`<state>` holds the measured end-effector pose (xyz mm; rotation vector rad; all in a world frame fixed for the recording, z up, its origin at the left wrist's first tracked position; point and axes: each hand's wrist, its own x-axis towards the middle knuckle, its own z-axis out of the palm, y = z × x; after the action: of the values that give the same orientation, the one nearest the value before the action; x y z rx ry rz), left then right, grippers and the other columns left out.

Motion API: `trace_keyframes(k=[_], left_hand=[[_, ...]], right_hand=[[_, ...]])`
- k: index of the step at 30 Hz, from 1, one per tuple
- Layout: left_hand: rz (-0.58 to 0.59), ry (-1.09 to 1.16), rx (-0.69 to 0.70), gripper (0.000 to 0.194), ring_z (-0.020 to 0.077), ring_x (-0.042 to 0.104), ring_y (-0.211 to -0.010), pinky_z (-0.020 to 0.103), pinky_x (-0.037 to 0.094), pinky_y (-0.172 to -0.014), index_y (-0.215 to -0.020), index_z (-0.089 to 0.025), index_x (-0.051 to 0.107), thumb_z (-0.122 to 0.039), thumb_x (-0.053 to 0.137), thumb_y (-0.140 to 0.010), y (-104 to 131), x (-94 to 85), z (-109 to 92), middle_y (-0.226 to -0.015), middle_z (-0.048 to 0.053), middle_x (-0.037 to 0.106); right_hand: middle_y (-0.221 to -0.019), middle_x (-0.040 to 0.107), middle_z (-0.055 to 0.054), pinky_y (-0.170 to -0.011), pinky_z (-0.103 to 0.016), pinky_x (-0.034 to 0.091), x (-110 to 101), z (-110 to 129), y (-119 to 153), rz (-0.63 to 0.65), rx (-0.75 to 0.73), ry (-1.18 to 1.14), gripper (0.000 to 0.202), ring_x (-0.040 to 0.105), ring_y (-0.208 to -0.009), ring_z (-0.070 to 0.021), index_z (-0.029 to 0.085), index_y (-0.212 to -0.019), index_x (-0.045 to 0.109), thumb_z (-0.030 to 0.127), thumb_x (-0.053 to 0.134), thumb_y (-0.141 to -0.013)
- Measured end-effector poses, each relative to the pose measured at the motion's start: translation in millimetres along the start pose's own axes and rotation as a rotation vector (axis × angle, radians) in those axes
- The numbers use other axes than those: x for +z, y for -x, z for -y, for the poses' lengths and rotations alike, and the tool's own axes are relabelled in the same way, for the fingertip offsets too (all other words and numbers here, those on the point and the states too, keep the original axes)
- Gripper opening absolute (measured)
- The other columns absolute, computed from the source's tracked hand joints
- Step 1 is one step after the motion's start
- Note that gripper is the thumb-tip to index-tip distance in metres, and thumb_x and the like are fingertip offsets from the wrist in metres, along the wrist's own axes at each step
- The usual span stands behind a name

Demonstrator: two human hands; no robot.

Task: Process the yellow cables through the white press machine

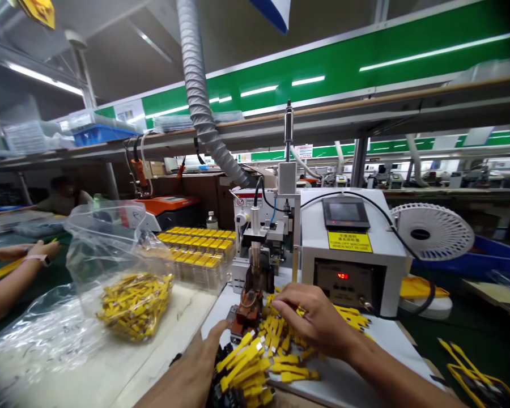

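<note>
My left hand [198, 360] is at the left edge of the soldering machine's reddish-brown fixture [245, 314]. One digit stretches toward the fixture; the other fingers are hidden, and I see nothing held. Just right of it lies a thick bunch of short yellow flat cables [249, 362] with metal plug ends, black parts beneath. My right hand [308, 317] is above the heap of cables beside the fixture, its fingers bent inward and thumb close to them. Whatever is between those fingertips is too small to make out. Above the fixture stands the machine's vertical head [255, 255].
Left of the fixture, a clear plastic bag [136, 306] holds many yellow cables. Behind it are stacked clear trays [199, 243] of yellow pieces. A control box [352, 255] and white fan [431, 232] stand right. A co-worker's hands [36, 252] hold yellow pieces at far left.
</note>
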<state>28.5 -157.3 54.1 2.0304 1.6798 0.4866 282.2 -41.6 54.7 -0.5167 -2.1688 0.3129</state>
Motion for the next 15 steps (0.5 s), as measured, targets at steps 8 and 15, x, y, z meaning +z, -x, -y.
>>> trace_keyframes(k=[8,15], left_hand=[[-0.034,0.192,-0.043,0.044,0.0130,0.063,-0.081,0.015,0.052,-0.069,-0.104,-0.022,0.054,-0.038,0.068,-0.065,10,-21.0,-13,-0.095,-0.002,0.068],[-0.124,0.270,-0.040,0.056,0.0218,0.065,-0.094,0.025,0.056,-0.082,-0.105,-0.025,0.061,-0.047,0.078,-0.057,8,4.3,30,-0.100,-0.001,0.069]], right_hand=[[-0.074,0.062,-0.003,-0.066,-0.024,0.040,1,0,0,0.009,-0.014,0.020,0.028,0.056,-0.069,-0.0121,0.013,-0.083,0.069,0.026,0.049,-0.098],[-0.074,0.062,-0.003,-0.066,-0.023,0.039,2,-2,-1,0.004,-0.011,0.016,0.027,0.056,-0.069,-0.0112,0.013,-0.082,0.068,0.025,0.050,-0.098]])
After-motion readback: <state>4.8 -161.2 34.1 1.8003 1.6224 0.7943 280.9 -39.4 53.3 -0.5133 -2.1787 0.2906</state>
